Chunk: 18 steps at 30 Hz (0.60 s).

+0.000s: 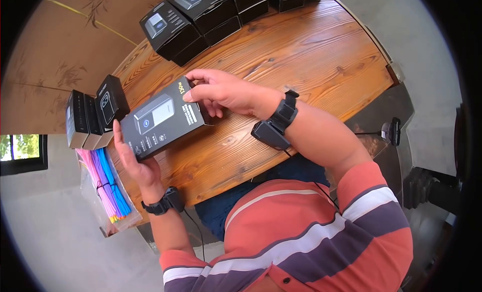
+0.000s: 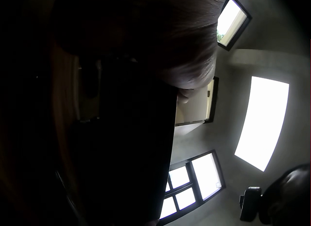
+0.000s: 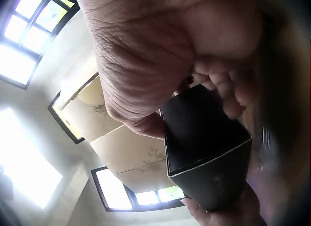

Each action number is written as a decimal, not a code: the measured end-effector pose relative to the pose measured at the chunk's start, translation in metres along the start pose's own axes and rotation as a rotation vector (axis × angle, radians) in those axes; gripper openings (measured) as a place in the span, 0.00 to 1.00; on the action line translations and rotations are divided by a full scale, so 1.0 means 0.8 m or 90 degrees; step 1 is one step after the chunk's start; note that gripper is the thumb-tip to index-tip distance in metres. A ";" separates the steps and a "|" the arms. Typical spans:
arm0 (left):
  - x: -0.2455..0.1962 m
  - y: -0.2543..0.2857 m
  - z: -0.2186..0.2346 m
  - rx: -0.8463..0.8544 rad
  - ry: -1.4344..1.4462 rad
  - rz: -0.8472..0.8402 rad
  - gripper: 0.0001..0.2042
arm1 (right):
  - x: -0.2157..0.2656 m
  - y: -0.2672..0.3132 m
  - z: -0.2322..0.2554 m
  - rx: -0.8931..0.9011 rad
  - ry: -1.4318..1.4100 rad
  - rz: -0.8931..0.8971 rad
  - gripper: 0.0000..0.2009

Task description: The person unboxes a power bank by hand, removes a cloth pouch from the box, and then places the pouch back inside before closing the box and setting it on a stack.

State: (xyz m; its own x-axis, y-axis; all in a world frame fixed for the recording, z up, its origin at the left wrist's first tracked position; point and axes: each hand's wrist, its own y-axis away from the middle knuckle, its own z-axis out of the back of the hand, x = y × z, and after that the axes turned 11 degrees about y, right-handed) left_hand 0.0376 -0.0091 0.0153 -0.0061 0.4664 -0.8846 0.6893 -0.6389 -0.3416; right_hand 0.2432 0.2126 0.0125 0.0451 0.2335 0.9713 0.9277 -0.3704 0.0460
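Both hands hold a black cardboard box [image 1: 173, 124] tilted above the wooden table, its face printed with a grey device and "130W". My right hand [image 1: 223, 93] grips the upper right end, thumb on the printed face and fingers around the end. At the opposite end, my left hand [image 1: 131, 159] holds the lower left edge, with its fingers along the side. In the right wrist view, the closed dark side of the box [image 3: 206, 131] shows between both hands. The left wrist view is mostly dark, with the box as a black shape [image 2: 126, 148].
Several similar black boxes [image 1: 201, 13] stand along the table's far edge. More boxes [image 1: 83, 119] stand at the left, one black box [image 1: 110, 101] leaning beside them. Pink, purple and blue sticks [image 1: 105, 184] lie bundled in clear plastic near the table's [image 1: 311, 56] left edge.
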 end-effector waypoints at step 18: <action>0.059 -0.003 0.028 0.081 0.073 0.145 0.31 | 0.043 0.008 0.041 -0.294 -0.277 0.310 0.16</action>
State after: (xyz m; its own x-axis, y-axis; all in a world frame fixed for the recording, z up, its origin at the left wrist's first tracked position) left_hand 0.0196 0.0007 -0.0327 0.2253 0.3636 -0.9039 0.5674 -0.8032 -0.1817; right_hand 0.2628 0.2477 0.0387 0.6338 0.2439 0.7340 0.5234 -0.8339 -0.1749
